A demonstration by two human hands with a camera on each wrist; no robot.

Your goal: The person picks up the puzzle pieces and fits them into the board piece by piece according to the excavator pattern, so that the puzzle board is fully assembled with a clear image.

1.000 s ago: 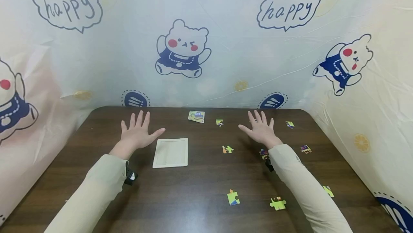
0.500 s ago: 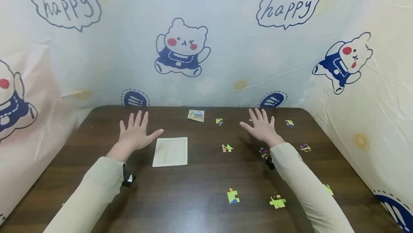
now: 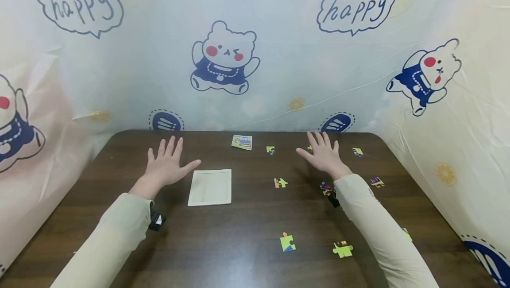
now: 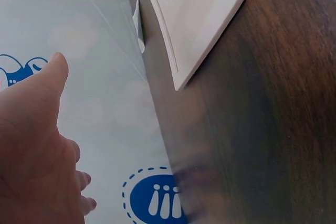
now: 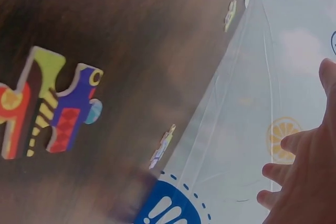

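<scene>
My left hand (image 3: 165, 168) is held over the table with fingers spread, left of a white square puzzle tray (image 3: 210, 187); it holds nothing. On the right my other hand (image 3: 323, 157) is spread too, holding nothing, and partly covers a jigsaw piece at the back. Below its wrist lies a multicoloured jigsaw piece (image 5: 63, 103), overlapped by the sleeve in the head view. Nearby are an orange-and-green piece (image 3: 280, 183), a purple piece (image 3: 376, 182) and a small piece (image 3: 271, 149).
A picture card (image 3: 241, 142) lies at the table's back edge. Closer to me are two green pieces, one (image 3: 287, 242) near the middle and another (image 3: 343, 249) to its right. One piece (image 3: 357, 151) sits back right. A printed curtain (image 3: 279, 57) rises behind the table (image 3: 239, 243).
My left hand has shifted slightly left, and the right hand is nearly still. The whole head view has tilted a little. Nothing has been picked up.
</scene>
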